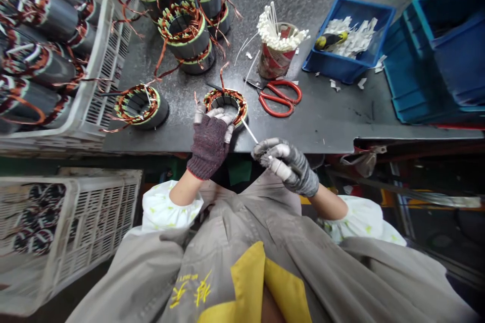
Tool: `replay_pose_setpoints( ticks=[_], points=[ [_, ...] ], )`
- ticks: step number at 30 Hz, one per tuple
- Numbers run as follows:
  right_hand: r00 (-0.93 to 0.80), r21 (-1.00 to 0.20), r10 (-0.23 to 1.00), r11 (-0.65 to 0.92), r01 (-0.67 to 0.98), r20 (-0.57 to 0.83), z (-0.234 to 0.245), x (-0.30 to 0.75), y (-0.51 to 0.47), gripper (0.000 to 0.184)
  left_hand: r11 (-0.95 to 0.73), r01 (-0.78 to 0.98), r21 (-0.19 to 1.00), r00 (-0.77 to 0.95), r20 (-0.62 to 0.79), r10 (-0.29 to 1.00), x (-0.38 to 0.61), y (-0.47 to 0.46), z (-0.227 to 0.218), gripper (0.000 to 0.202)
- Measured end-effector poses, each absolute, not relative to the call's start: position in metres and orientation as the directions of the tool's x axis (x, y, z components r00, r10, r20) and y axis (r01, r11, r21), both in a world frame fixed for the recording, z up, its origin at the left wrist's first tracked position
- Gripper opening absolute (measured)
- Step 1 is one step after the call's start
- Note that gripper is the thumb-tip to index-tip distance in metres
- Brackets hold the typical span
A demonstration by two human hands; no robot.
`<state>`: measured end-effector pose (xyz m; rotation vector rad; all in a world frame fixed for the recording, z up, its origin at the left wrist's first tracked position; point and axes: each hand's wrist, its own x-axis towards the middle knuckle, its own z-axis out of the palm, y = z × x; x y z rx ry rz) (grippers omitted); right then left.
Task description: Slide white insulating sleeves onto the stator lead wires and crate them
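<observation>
A motor stator (242, 106) with copper windings and a pale green liner stands near the bench's front edge. My left hand (212, 133), in a dark maroon glove with whitish fingertips, grips its near left rim. A thin white cable tie (250, 130) runs from the stator's right side down to my right hand (286, 164). The grey-gloved fingers of that hand are pinched around its end. Red-handled scissors (279, 98) lie right of the stator. Behind them a red-and-white can (278, 60) holds many white cable ties, heads up.
Another stator (142, 107) stands on the left, with stacked stators (185, 35) behind. A white crate (102, 60) full of stators is at far left, a second crate (102, 222) below. On the right are a blue bin (343, 65) with white scraps and larger blue bins (409, 70).
</observation>
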<state>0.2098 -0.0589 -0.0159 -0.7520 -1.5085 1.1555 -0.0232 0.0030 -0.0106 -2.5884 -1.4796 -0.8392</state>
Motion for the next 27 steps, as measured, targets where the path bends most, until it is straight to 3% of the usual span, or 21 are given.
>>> replay_pose_setpoints(
  ticks=[3,9,13,15,19,23,27],
  points=[
    [-0.277,-0.938,0.898,0.309,-0.155,0.341,-0.028,0.201,-0.061,0.013,-0.551,0.808,0.207,0.395,0.503,0.769,-0.023,0.004,-0.011,0.027],
    [-0.332,-0.965,0.907,0.258,-0.052,0.261,-0.029,0.199,-0.057,0.022,-0.532,0.803,0.268,0.344,0.519,0.782,-0.021,0.003,-0.01,0.025],
    [-0.264,-0.961,0.925,0.247,-0.124,0.272,-0.026,0.189,-0.04,0.027,-0.515,0.775,0.366,0.284,0.527,0.801,-0.017,0.002,-0.012,0.021],
    [-0.18,-0.97,0.964,0.164,-0.179,0.196,-0.023,0.177,-0.027,0.033,-0.486,0.751,0.447,0.204,0.543,0.815,-0.012,0.002,-0.013,0.022],
    [-0.063,-0.955,0.993,-0.116,-0.271,-0.103,-0.014,0.159,-0.007,0.047,-0.397,0.725,0.563,0.051,0.532,0.845,-0.003,0.0,-0.011,0.035],
    [-0.037,-0.951,0.985,-0.171,-0.256,-0.167,-0.011,0.157,-0.003,0.051,-0.439,0.745,0.501,0.128,0.539,0.832,-0.002,0.002,-0.008,0.025],
    [-0.019,-0.986,0.998,-0.06,-0.158,-0.058,-0.012,0.162,-0.001,0.046,-0.484,0.746,0.458,0.151,0.591,0.792,-0.004,0.003,-0.009,0.021]
  ],
)
